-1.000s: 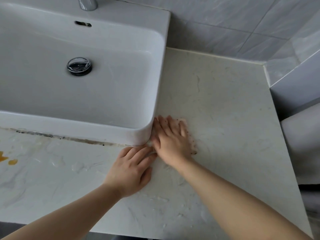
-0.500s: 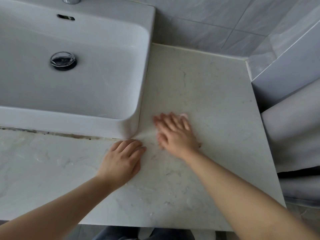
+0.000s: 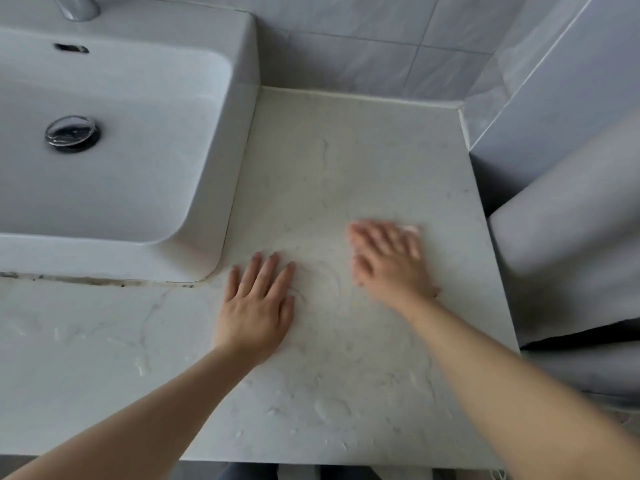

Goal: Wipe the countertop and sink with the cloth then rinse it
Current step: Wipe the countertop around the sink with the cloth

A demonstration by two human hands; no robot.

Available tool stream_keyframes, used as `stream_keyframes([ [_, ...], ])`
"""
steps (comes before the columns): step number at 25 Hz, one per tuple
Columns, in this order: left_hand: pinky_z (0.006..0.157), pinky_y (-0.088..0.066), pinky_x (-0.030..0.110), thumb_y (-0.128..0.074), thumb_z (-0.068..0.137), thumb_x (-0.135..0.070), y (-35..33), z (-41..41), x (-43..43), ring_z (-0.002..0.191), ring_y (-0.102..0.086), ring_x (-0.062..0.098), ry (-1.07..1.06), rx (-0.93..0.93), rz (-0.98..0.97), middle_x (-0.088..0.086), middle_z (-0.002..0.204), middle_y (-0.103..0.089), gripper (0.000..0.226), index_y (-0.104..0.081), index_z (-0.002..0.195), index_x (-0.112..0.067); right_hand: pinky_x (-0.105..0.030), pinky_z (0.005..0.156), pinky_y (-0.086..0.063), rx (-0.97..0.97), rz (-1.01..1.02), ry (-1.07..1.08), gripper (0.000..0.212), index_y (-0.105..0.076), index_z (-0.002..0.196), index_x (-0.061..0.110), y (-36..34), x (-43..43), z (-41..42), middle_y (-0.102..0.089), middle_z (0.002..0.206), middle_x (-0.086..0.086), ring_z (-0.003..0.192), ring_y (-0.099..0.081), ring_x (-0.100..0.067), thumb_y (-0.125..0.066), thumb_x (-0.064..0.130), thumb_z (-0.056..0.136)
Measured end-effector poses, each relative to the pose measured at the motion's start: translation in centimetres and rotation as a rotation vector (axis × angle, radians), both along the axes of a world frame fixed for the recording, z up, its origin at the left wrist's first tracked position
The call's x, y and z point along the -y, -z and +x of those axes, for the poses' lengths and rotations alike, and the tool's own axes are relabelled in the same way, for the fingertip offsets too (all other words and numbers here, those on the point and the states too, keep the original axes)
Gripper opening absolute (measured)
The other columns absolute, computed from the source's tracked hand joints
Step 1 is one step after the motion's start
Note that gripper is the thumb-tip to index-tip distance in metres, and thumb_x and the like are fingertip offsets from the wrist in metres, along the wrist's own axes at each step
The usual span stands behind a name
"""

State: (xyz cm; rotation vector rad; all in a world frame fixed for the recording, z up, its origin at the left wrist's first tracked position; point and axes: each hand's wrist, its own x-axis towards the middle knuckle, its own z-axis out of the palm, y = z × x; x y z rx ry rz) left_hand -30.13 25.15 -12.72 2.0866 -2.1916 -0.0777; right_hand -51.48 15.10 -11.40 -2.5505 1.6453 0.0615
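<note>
Nearest, in front and right of the sink (image 3: 239, 150), wet streaks (image 3: 329, 410) are seen on the tabletop (image 3: 346, 161). The left hand (image 3: 258, 306) is laid flat on the tabletop just off the sink's front right corner, fingers straight, nothing held. Further right of the sink, the blurred right hand (image 3: 388, 265) is pressed flat, fingers spread, on the pale cloth (image 3: 411, 229), of which only an edge is shown past the fingertips. A dark grime line (image 3: 86, 280) is traced along the sink's front base. A metal drain plug (image 3: 73, 133) is set inside the sink; grey wall tiles (image 3: 346, 46) are seen behind it.
</note>
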Motion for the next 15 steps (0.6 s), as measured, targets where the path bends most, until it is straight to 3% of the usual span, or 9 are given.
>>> stream_keyframes([
  [2, 0.108, -0.012, 0.043, -0.029, 0.091, -0.039, 0.0, 0.1, 0.1, 0.132, -0.039, 0.033, -0.002, 0.046, 0.012, 0.009, 0.14, -0.048, 0.051, -0.048, 0.135, -0.018, -0.047, 0.116, -0.003, 0.002, 0.041, 0.346, 0.059, -0.011, 0.148, 0.038, 0.1, 2.0, -5.6, -0.013, 0.158, 0.011, 0.144, -0.012, -0.019, -0.008, 0.047, 0.09],
  [4, 0.109, -0.008, 0.041, -0.027, 0.092, -0.042, 0.0, 0.0, 0.1, 0.134, -0.036, 0.03, -0.019, 0.056, 0.024, 0.007, 0.142, -0.045, 0.053, -0.046, 0.137, -0.019, -0.048, 0.116, -0.002, 0.029, 0.057, 0.549, 0.055, -0.006, 0.148, 0.04, 0.0, 0.4, -7.5, -0.005, 0.159, 0.012, 0.146, -0.004, -0.018, -0.01, 0.045, 0.093],
  [7, 0.111, -0.005, 0.039, -0.022, 0.092, -0.045, 0.0, -0.2, -0.1, 0.137, -0.03, 0.028, -0.045, 0.051, 0.037, 0.006, 0.145, -0.041, 0.057, -0.043, 0.139, -0.02, -0.047, 0.115, 0.001, -0.007, 0.071, 0.303, 0.065, -0.006, 0.148, 0.039, 0.1, -5.5, -4.6, -0.009, 0.158, 0.01, 0.146, -0.006, -0.022, -0.004, 0.049, 0.085],
  [9, 0.111, -0.007, 0.04, -0.022, 0.091, -0.046, -0.1, -0.1, 0.0, 0.137, -0.03, 0.028, -0.051, 0.042, 0.038, 0.006, 0.145, -0.042, 0.058, -0.044, 0.139, -0.02, -0.048, 0.115, -0.002, -0.016, 0.055, 0.145, 0.066, -0.007, 0.147, 0.039, 0.1, -4.8, -5.1, -0.017, 0.157, 0.008, 0.145, -0.012, -0.022, -0.006, 0.05, 0.083],
  [13, 0.11, -0.014, 0.042, -0.027, 0.089, -0.045, -0.2, -0.2, 0.1, 0.132, -0.038, 0.029, -0.066, 0.044, 0.036, 0.007, 0.14, -0.048, 0.056, -0.048, 0.135, -0.021, -0.05, 0.115, -0.003, 0.024, 0.094, 0.462, 0.053, -0.005, 0.147, 0.043, 0.1, 3.1, -8.8, -0.006, 0.158, 0.013, 0.145, -0.005, -0.018, -0.015, 0.046, 0.095],
  [15, 0.109, -0.015, 0.042, -0.029, 0.089, -0.045, -0.4, -0.2, 0.1, 0.131, -0.039, 0.029, -0.067, 0.029, 0.019, 0.007, 0.139, -0.049, 0.055, -0.05, 0.134, -0.021, -0.049, 0.115, -0.006, 0.028, 0.045, 0.487, 0.053, -0.007, 0.147, 0.043, 0.5, 0.9, -9.1, -0.008, 0.158, 0.013, 0.145, -0.007, -0.019, -0.015, 0.045, 0.095],
])
